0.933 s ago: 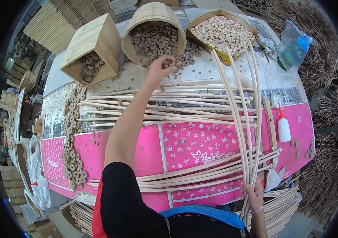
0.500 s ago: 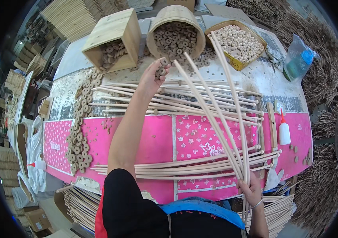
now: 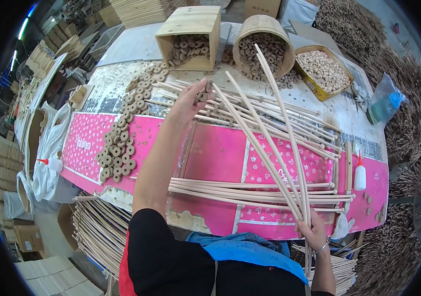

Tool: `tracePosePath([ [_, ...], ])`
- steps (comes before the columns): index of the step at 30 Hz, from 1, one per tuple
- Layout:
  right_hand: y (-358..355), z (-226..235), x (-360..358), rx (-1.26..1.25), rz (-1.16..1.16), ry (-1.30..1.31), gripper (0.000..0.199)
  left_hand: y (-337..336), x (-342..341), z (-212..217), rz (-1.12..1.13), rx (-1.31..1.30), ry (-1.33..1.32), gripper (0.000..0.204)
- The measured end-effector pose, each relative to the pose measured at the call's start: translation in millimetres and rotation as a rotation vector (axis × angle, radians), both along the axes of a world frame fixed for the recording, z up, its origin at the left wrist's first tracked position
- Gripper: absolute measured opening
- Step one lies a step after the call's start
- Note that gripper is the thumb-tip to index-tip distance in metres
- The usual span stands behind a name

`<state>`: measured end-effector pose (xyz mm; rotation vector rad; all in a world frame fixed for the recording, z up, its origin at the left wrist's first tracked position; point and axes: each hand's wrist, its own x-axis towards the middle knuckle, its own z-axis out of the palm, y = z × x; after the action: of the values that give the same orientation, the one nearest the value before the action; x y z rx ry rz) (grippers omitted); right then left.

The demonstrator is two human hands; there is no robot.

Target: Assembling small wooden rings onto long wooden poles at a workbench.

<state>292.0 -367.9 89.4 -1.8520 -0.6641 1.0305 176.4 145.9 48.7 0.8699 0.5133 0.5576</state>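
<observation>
My left hand (image 3: 187,102) is closed around a few wooden rings (image 3: 203,95), one pinched at the fingertips close to the tip of a wooden stick. Low on the right, my right hand (image 3: 314,231) grips three long wooden sticks (image 3: 278,129) that fan out up and away from me. Their upper tips carry no rings. Beneath them, two groups of sticks with ball ends lie across the table: a near bundle (image 3: 250,191) and a farther bundle (image 3: 274,118). A trail of loose wooden rings (image 3: 119,143) runs along the left.
At the back stand a wooden box (image 3: 189,30) and a wooden tub (image 3: 264,23), both tipped and holding rings. Beside them sits a yellow tray of wooden balls (image 3: 323,71). A white glue bottle (image 3: 360,176) stands at right; another glue bottle (image 3: 52,164) lies at far left.
My view has swung left, so the table sits farther right in the picture. My left hand, with the rings, has come down slightly nearer the stick tips. My right hand keeps its grip.
</observation>
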Motion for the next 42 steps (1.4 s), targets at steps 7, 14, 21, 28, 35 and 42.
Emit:
tracePosePath([
  [7, 13, 9, -9, -0.004, 0.041, 0.061, 0.037, 3, -27, -4, 0.057, -0.020, -0.023, 0.026],
  [14, 22, 13, -7, -0.040, 0.095, 0.115, 0.032, 6, -45, -6, 0.077, -0.023, 0.008, 0.025],
  [21, 35, 24, -6, -0.036, 0.137, 0.226, 0.033, 13, -60, -14, 0.105, -0.021, 0.038, 0.027],
  [28, 50, 25, -1, -0.023, 0.133, 0.163, 0.030, 21, -78, -14, 0.085, -0.044, -0.055, 0.025],
  [35, 80, 36, 7, -0.016, 0.198, -0.100, 0.015, 33, -110, -23, 0.183, -0.058, -0.092, 0.024],
  [42, 127, 36, 24, 0.045, 0.252, -0.252, 0.017, 15, -120, 0, 0.096, 0.158, 0.141, 0.026],
])
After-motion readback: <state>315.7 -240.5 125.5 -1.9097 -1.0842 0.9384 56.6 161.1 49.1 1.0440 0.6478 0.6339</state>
